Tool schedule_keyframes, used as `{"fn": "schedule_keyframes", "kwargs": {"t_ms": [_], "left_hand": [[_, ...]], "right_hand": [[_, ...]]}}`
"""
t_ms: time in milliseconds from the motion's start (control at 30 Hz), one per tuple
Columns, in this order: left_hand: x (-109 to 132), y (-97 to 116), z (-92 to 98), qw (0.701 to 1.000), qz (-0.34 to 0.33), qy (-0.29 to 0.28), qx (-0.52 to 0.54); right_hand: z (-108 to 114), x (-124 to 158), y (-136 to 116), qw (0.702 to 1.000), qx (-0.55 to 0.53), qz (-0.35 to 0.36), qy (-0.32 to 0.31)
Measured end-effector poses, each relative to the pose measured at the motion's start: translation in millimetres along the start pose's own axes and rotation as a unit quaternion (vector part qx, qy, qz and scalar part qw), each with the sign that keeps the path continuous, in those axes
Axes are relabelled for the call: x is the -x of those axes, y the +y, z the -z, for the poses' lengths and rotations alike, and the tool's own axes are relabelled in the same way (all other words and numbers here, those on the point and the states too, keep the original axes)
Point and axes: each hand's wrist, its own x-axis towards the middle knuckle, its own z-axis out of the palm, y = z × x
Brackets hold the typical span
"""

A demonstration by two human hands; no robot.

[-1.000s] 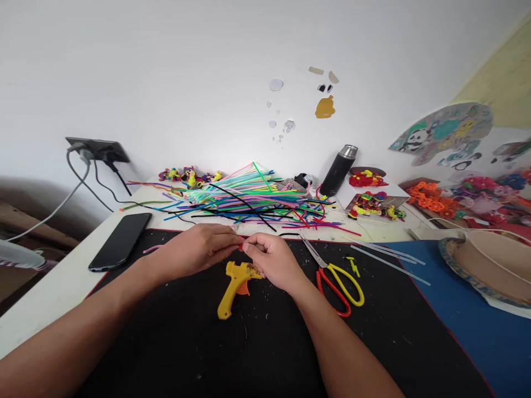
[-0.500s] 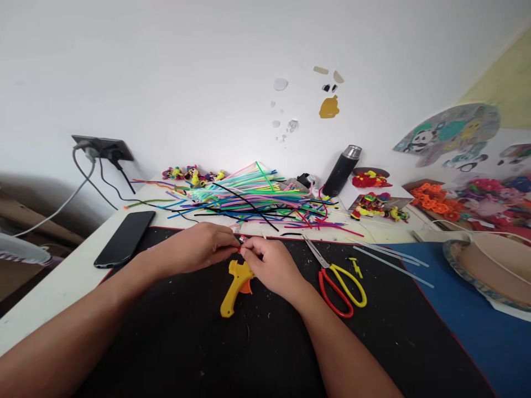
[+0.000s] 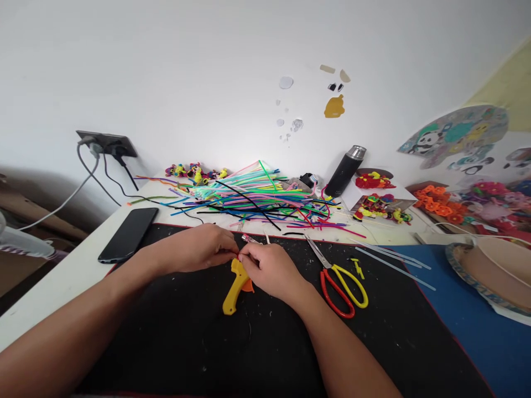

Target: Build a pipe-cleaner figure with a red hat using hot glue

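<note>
My left hand [image 3: 209, 249] and my right hand [image 3: 269, 271] meet at their fingertips over the black mat. Both are closed in a pinch on a small red piece [image 3: 239, 256], mostly covered by the fingers, so its kind cannot be made out. Right below the fingertips lies a yellow glue gun [image 3: 234, 293] with an orange trigger; my right hand hides part of it. A small pink and silver object [image 3: 245, 237] shows just behind the fingers. To the right of my right hand, scissors [image 3: 332, 273] with one red and one yellow handle lie partly open.
A heap of coloured pipe cleaners [image 3: 257, 193] lies along the wall, beside a black flask [image 3: 346, 171]. A phone [image 3: 128, 235] is on the left. Glue sticks [image 3: 396, 268], a small yellow piece [image 3: 357, 269] and a round basket [image 3: 460, 265] are on the right.
The fingertips have come slightly lower and closer together around the red piece. The pink and silver object now shows more behind them. The view has shifted a little.
</note>
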Motion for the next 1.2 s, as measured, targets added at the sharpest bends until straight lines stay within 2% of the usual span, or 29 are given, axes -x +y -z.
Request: {"fn": "schedule_keyframes", "kwargs": {"t_ms": [233, 500, 667, 833, 1033, 1200], "left_hand": [[4.7, 5.4, 6.3, 1.0, 0.01, 0.0, -0.011], [6.0, 13.4, 10.2, 0.998, -0.028, 0.048, -0.017], [4.3, 12.6, 7.8, 0.994, -0.03, 0.104, -0.014], [-3.4, 9.4, -5.8, 0.984, -0.028, 0.177, -0.022], [-9.0, 7.4, -22.7, 0.954, -0.067, 0.26, -0.135], [-7.4, 7.8, -27.9, 0.921, -0.095, 0.302, -0.226]], "right_hand": [[0.5, 1.0, -0.5, 0.995, -0.098, -0.016, -0.004], [-6.4, -0.3, 2.3, 0.965, -0.255, -0.067, 0.008], [-5.9, -4.0, -3.2, 0.909, -0.401, -0.111, 0.018], [-5.0, -8.5, -0.3, 0.859, -0.498, -0.113, 0.034], [-3.7, -8.6, 1.5, 0.812, -0.569, -0.122, 0.041], [-0.9, -7.7, -1.3, 0.773, -0.621, -0.126, 0.03]]}}
